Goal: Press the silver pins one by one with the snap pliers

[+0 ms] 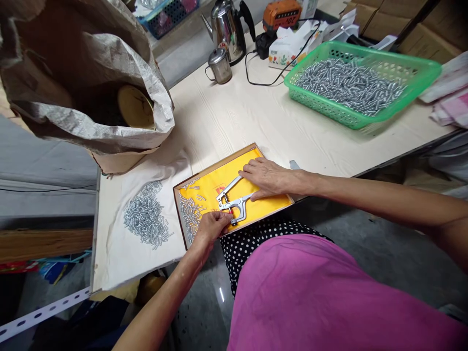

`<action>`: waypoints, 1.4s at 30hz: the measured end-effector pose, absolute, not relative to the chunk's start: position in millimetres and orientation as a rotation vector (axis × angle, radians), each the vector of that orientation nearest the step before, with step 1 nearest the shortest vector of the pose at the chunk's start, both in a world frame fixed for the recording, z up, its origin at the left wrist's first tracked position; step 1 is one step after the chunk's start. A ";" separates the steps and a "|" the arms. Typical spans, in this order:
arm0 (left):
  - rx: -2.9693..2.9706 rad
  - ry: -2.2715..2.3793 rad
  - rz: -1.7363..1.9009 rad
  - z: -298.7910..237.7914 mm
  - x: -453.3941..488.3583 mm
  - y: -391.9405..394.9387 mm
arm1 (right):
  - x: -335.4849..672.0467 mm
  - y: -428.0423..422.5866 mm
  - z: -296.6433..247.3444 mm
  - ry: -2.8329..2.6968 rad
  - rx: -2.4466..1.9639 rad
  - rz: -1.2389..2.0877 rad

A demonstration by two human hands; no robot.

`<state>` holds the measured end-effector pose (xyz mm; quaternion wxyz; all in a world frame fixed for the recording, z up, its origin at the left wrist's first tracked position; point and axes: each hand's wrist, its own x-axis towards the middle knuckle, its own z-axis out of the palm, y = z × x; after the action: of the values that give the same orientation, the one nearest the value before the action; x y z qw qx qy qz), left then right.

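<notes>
The person sat at the table (256, 122) with a shallow yellow-lined tray (252, 158) drawn close to the lap; the right hand (265, 176) lay across the long handles of the metal hand press (234, 200), fingers closed loosely over the upper handle, palm down; the left hand (211, 226) was at the near edge of the tray just below the tool's head, fingertips pinched together, seemingly on a small piece, though what lay between them was too small to make out; the press rested flat on the tray floor, its head toward the left hand; small silver tubes (190, 214) lay scattered along the tray's left side, touching its wall; a larger heap of tubes (146, 217) sat on the white cloth (117, 243) just left of the tray.

By the look of it, the step in hand was loading: one piece being brought to the tool's mouth while the other hand steadied the handles; the next move would call for seating that piece squarely in the jaws, then a firm squeeze from the right hand with the left fingertips drawn out of the way first.

Farther back stood a green basket (420, 78) full of the same tubes, a kettle (228, 29), a small lidded mug (219, 64), and a big open sack (91, 87) at the left.
</notes>
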<state>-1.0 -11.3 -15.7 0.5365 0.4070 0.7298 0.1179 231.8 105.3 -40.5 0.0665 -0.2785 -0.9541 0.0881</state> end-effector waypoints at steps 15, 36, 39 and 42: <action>2.424 1.557 0.106 -25.1 42.0 29.2 | 235.5 83.2 -30.8 -2.909 -0.909 0.321; 2.405 1.530 0.064 -25.7 48.3 25.8 | 232.7 64.1 -45.7 -2.750 -1.069 0.503; 2.396 1.570 0.307 -23.3 36.4 25.7 | 243.5 61.4 -44.9 -2.635 -0.970 0.409; 2.271 1.786 0.511 -11.4 15.7 20.0 | 251.8 53.8 -46.3 -2.532 -0.892 0.329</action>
<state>15.7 20.0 -11.4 0.1036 0.7698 0.6055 0.1734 251.8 53.8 -46.3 0.2168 -0.3218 -0.9140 0.1189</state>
